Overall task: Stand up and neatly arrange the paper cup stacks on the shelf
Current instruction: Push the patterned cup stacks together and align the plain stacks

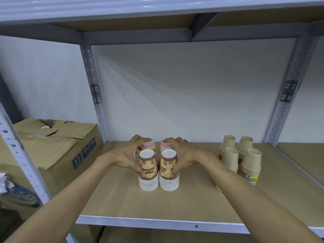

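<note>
Both hands squeezing four printed cup stacks together mid-shelf

The left hand [128,156] is cupping the left pair of upside-down stacks, the right hand [182,155] is wrapping the right pair, fingers curled against the cups. The printed stacks [158,170] are standing upright, touching, in a tight square on the shelf [157,206]. Four plain brown stacks [242,158] are sitting well apart on the right, a cardboard box [57,142] off left.

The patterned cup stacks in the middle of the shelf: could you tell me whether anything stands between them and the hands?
Nothing visible does. The left hand and right hand already cup the four patterned cup stacks from either side. The tan cup stacks stand apart to the right, and the cardboard box sits beyond the left upright.
</note>
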